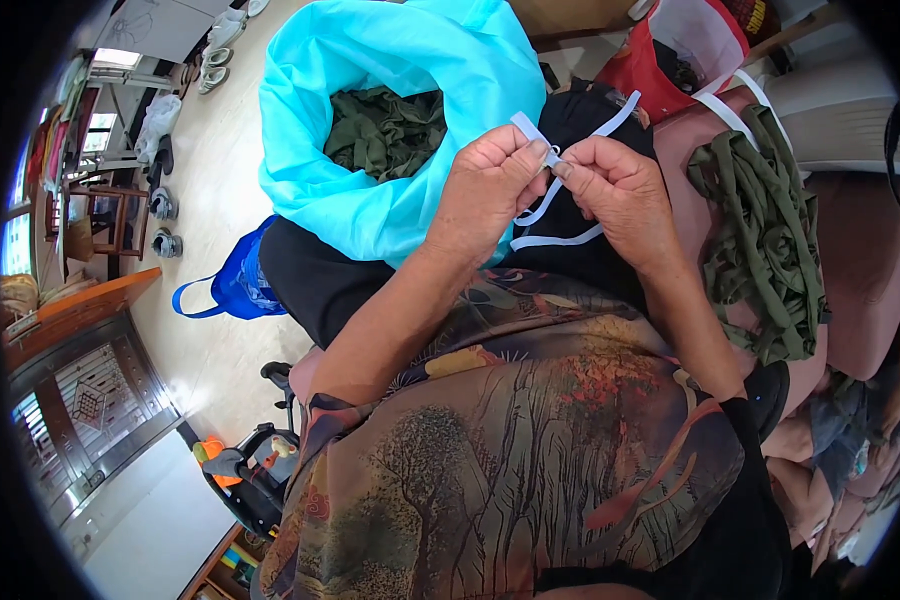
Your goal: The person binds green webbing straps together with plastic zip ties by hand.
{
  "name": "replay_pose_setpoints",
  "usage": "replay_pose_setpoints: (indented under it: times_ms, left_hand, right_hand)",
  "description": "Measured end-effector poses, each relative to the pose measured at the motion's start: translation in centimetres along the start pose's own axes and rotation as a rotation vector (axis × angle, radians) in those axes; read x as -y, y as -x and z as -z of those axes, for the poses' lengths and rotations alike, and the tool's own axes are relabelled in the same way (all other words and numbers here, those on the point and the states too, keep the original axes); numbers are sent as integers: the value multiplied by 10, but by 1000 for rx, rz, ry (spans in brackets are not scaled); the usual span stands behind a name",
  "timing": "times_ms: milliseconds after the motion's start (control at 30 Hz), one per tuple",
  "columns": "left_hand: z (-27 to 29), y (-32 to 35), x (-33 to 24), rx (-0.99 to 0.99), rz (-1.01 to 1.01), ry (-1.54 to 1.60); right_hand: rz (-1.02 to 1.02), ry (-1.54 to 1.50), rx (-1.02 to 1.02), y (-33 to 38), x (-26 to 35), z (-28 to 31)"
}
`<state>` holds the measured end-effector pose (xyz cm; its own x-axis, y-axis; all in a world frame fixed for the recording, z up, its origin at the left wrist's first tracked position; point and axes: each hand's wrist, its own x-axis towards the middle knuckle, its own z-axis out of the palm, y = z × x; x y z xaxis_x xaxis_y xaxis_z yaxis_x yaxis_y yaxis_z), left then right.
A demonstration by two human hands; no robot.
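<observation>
Head view: my left hand [485, 185] and right hand [615, 185] pinch a white elastic strip [555, 190] together, just right of the turquoise bag [370, 190]. It looks light, limp and stretchy; I'd grip near its end.

pale glossy floor [205, 330], wooden cabinet [80, 370], bright window [15, 235]

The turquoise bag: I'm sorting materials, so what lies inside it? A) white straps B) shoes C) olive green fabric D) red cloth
C: the open turquoise bag shows crumpled olive green fabric inside; the white strap is pinched between both hands instead.
</observation>
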<state>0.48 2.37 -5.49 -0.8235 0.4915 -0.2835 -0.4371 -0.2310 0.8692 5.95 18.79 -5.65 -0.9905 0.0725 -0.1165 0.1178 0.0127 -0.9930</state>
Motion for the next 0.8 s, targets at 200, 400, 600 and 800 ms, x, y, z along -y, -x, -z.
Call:
replay_pose_setpoints:
  times_ms: [200, 400, 600, 800]
  left_hand:
    - [-1, 0, 2, -2, -7, -29]
    - [-4, -4, 9, -47, -136, -184]
    - [-5, -3, 14, -49, -204, -215]
    - [-8, 2, 10, -70, -159, -126]
  right_hand:
    - [-3, -23, -14, 0, 0, 1]
    - [13, 24, -86, 1, 6, 0]
    - [53, 47, -149, 1, 7, 1]
    - [55, 72, -124, 4, 6, 0]
